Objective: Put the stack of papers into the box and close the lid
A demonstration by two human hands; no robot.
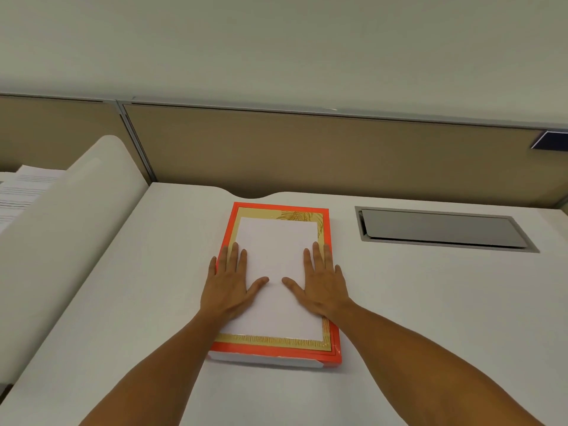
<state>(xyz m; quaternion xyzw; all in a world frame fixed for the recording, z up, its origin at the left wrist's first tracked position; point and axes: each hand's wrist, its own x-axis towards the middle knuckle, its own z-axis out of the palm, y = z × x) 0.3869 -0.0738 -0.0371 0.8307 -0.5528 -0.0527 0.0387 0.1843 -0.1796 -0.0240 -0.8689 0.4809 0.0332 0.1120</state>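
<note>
Pressing papers flat into box, fingers of both hands splayed wide, lid hunt next, maybe 9 o'clock.

Printed sheets cut off at left edge, text too blurred; forearms leave frame bottom.

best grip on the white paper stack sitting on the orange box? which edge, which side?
Take the paper stack by its two long edges, one hand from each side. It lies flat, long axis running away from the person, inset within the gold border of the orange box, so those edges look reachable. The left hand and right hand already rest flat, palms down, near them.
</note>
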